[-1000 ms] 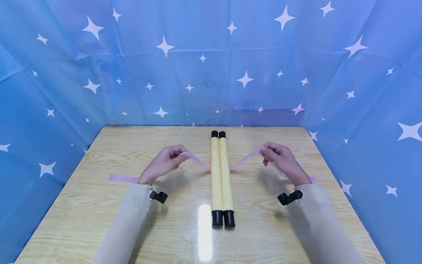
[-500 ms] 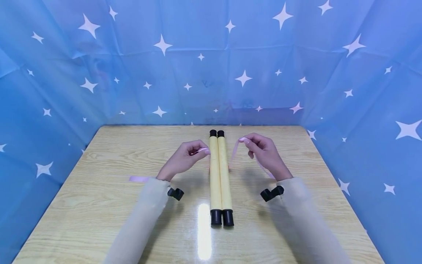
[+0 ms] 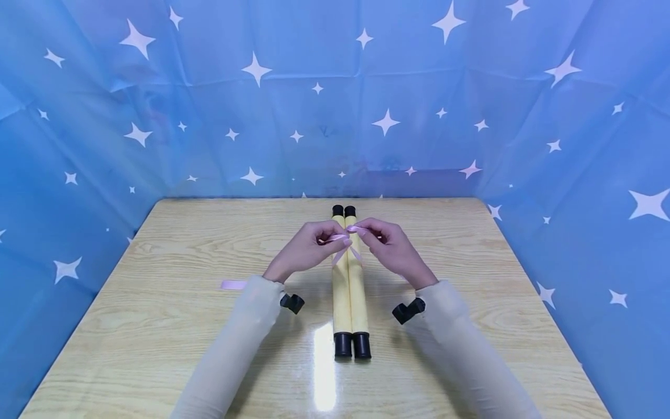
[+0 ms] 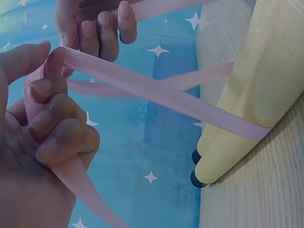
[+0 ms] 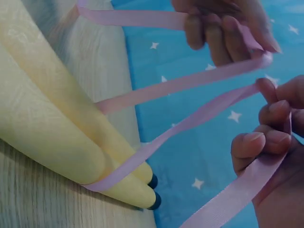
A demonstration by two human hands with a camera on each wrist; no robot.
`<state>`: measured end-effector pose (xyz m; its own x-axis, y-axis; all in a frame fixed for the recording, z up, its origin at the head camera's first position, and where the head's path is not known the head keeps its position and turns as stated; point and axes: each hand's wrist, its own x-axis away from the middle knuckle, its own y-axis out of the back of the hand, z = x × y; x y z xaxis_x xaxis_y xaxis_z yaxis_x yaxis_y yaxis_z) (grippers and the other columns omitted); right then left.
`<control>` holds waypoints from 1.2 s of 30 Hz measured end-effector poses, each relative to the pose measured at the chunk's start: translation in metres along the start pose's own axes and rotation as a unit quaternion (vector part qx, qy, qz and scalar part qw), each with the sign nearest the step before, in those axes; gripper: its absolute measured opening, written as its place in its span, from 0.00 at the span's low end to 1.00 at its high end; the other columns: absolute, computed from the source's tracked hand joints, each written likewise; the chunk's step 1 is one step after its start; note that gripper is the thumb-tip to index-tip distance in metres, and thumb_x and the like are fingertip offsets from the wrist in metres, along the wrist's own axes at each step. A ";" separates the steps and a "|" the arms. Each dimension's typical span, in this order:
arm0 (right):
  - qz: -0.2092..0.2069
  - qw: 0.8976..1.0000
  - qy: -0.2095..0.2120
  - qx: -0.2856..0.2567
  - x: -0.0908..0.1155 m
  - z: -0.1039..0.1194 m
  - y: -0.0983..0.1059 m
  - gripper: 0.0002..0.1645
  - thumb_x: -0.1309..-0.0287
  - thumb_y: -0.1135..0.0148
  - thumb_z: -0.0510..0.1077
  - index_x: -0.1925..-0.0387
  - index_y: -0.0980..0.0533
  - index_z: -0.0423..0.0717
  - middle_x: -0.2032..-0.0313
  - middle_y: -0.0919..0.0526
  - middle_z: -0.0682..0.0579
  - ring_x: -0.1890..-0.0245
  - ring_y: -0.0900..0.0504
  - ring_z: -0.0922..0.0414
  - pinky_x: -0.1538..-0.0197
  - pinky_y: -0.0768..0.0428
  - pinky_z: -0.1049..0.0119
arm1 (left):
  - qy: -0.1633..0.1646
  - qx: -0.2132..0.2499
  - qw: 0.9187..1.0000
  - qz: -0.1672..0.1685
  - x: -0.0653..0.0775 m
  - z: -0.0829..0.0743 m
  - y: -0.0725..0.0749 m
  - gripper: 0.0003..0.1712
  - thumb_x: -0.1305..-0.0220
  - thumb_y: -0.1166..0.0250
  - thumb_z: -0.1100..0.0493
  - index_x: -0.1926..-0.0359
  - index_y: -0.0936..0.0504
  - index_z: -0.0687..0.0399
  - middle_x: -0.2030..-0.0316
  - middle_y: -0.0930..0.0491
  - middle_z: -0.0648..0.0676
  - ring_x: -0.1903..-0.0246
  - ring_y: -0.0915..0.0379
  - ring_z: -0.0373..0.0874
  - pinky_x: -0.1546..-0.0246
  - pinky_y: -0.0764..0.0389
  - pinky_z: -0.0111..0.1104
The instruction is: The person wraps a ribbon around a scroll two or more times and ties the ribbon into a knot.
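Two cream-yellow scrolls [image 3: 349,291] with black end caps lie side by side on the table, pointing away from me. A pink ribbon [image 4: 156,92] passes beneath them, and its two lengths rise to my hands above the scrolls. My left hand [image 3: 309,247] pinches one length between thumb and fingers, with the tail trailing below the palm. My right hand [image 3: 389,247] pinches the other length [image 5: 218,111] the same way. Both hands are close together, fingertips nearly meeting over the scrolls. In the left wrist view the two ribbon lengths appear to cross; no knot shows.
The wood-grain table [image 3: 209,337] extends around the scrolls. A loose ribbon end [image 3: 232,284] shows beside the left sleeve. Behind the table hangs a blue cloth [image 3: 324,116] with white stars. Each wrist wears a small black camera mount [image 3: 408,311].
Both hands have moved inward from either side of the scrolls to meet above them, drawing the ribbon lengths up and together. The ribbon tail at left has slid rightward.
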<state>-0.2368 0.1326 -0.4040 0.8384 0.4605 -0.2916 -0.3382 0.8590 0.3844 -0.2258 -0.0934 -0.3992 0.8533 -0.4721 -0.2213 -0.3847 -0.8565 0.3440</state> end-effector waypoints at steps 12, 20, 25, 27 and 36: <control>0.050 0.998 0.013 0.031 0.002 -0.002 -0.010 0.11 0.30 0.43 0.50 0.55 0.18 0.53 0.73 0.26 0.54 0.78 0.35 0.58 0.73 0.35 0.68 | -0.011 -0.008 1.000 -0.003 -0.003 -0.004 -0.004 0.10 0.32 0.36 0.51 0.62 0.14 0.51 0.72 0.23 0.53 0.77 0.36 0.44 0.77 0.34 0.32; 0.062 0.997 -0.039 0.017 0.007 -0.005 -0.014 0.16 0.30 0.44 0.55 0.69 0.20 0.50 0.82 0.38 0.52 0.83 0.41 0.59 0.78 0.40 0.69 | -0.005 0.009 1.000 0.010 -0.004 0.001 -0.004 0.09 0.31 0.37 0.53 0.63 0.15 0.51 0.67 0.19 0.51 0.70 0.28 0.52 0.70 0.28 0.32; 0.063 0.996 -0.057 -0.014 0.009 -0.004 -0.014 0.22 0.31 0.44 0.56 0.68 0.19 0.42 0.82 0.38 0.51 0.81 0.41 0.58 0.77 0.41 0.69 | -0.011 -0.025 0.999 -0.022 -0.003 0.004 -0.004 0.05 0.33 0.37 0.56 0.60 0.15 0.48 0.65 0.19 0.48 0.68 0.29 0.45 0.67 0.27 0.34; 0.064 0.996 -0.059 -0.023 0.009 -0.004 -0.014 0.24 0.31 0.44 0.57 0.66 0.19 0.39 0.81 0.39 0.51 0.81 0.41 0.57 0.76 0.41 0.68 | -0.020 -0.043 0.998 -0.037 -0.004 0.006 -0.005 0.06 0.33 0.37 0.55 0.59 0.16 0.48 0.64 0.19 0.47 0.65 0.27 0.44 0.63 0.25 0.37; 0.048 0.996 -0.058 -0.041 0.008 -0.004 -0.013 0.22 0.30 0.45 0.57 0.73 0.22 0.45 0.82 0.39 0.48 0.81 0.42 0.56 0.77 0.41 0.69 | -0.064 -0.123 0.981 -0.138 0.000 0.006 -0.011 0.13 0.37 0.31 0.49 0.59 0.20 0.51 0.61 0.21 0.48 0.58 0.27 0.48 0.58 0.23 0.40</control>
<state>-0.2271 0.1260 -0.4152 0.8429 0.5160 -0.1527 -0.4482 0.8303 0.3313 -0.2237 -0.0849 -0.4082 0.8562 -0.2652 -0.4434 -0.0356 -0.8865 0.4614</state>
